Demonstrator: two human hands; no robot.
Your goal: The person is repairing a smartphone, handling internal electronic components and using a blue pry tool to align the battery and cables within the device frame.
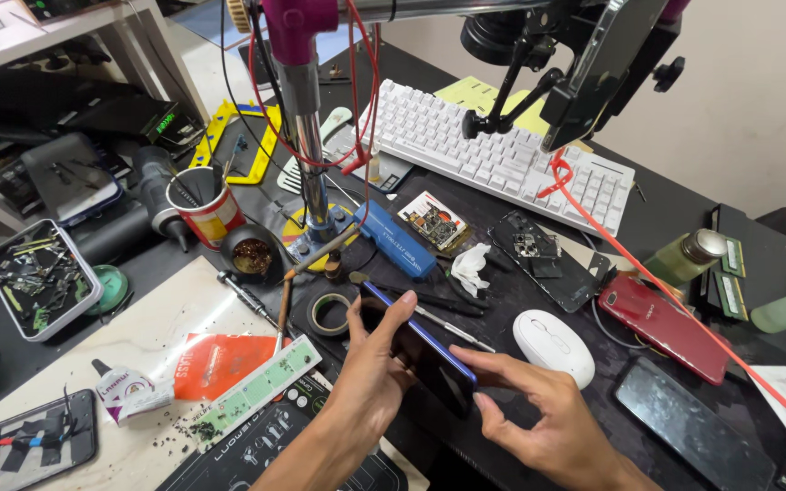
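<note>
I hold a blue-edged phone point(420, 355) tilted on its long edge above the dark counter point(657, 227), just in front of the roll of tape point(329, 313). My left hand point(370, 377) pinches it from the near side, thumb on the top edge, fingers wrapped behind. My right hand point(552, 414) is half spread, thumb tip touching the phone's lower corner, other fingers loosely curled and holding nothing.

Risk, as I judge it: the grip is narrow and on the edges only; a slip would drop the phone onto the tweezers point(438, 320) lying just beyond it. The white mouse point(554, 345) sits near my right hand and could be knocked. The red cable point(657, 291) hangs across the right side; a raised wrist could snag it.
</note>
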